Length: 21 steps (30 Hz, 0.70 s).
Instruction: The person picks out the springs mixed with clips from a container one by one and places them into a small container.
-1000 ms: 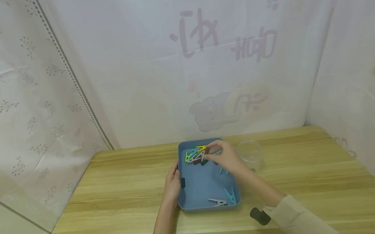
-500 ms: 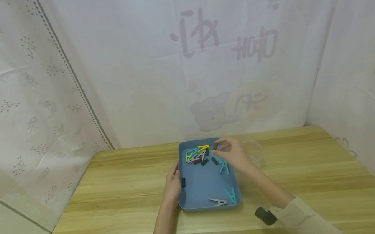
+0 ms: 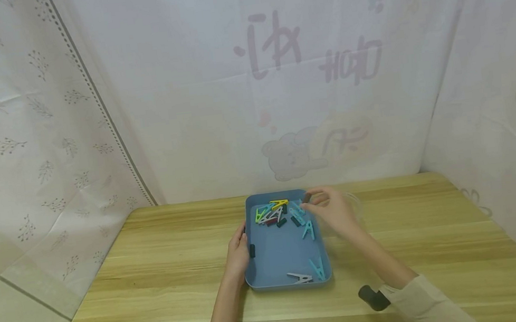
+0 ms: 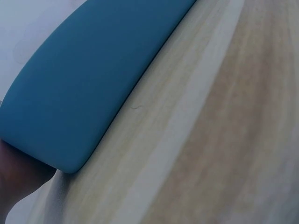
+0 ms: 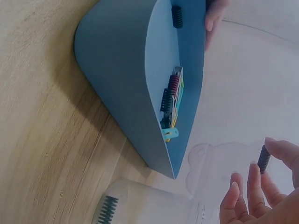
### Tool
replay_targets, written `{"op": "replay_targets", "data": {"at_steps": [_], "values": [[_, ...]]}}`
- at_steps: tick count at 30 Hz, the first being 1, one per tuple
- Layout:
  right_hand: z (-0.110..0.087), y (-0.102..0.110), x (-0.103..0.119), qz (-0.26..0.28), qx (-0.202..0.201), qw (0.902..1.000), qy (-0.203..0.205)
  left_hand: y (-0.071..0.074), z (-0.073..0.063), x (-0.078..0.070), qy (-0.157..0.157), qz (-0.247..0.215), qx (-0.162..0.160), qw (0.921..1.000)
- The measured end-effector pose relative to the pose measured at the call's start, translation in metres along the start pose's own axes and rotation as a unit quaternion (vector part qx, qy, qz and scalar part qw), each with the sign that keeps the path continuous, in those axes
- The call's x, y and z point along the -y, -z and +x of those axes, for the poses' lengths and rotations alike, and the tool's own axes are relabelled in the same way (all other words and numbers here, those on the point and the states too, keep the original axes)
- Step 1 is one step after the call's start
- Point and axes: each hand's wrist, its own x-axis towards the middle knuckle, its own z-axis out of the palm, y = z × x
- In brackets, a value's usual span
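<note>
My right hand [image 3: 335,213] pinches a small dark ribbed cylinder [image 5: 264,158] between thumb and fingertips, over the far right corner of the blue tray [image 3: 279,265]. My left hand [image 3: 237,255] grips the tray's left side, close to a dark ribbed piece [image 3: 252,251] against the inner wall. At the tray's far end lie a yellow clothespin [image 3: 279,203], a lime green clothespin [image 3: 260,214], grey and light blue ones, a dark red ribbed piece [image 3: 272,222] and several dark ones. A light blue clothespin [image 3: 317,270] and a grey clothespin [image 3: 300,278] lie at the near end.
A clear plastic jar [image 5: 154,203] stands right of the tray, with a dark green ribbed piece [image 5: 108,210] inside; my right hand partly hides it in the head view. Patterned cloth [image 3: 195,109] hangs behind the wooden table [image 3: 166,277].
My right hand has moved right from the clothespin pile toward the tray's far right corner, carrying the ribbed cylinder. The left hand and tray have stayed put.
</note>
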Motion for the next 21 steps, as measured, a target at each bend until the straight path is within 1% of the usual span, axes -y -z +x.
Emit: {"op": "replay_targets", "data": {"at_steps": [7, 14, 21], "values": [[-0.002, 0.009, -0.001, -0.034, -0.02, 0.9992, -0.011, 0.0, -0.001, -0.001, 0.0, 0.004, -0.001, 1.0], [-0.002, 0.019, -0.004, -0.028, -0.024, 0.9993, -0.012, 0.0, -0.001, -0.002, 0.004, -0.004, 0.004, 1.0], [-0.005, 0.026, -0.007, -0.038, -0.036, 0.9986, -0.013, 0.0, 0.0, 0.001, 0.002, 0.003, 0.003, 1.0]]}}
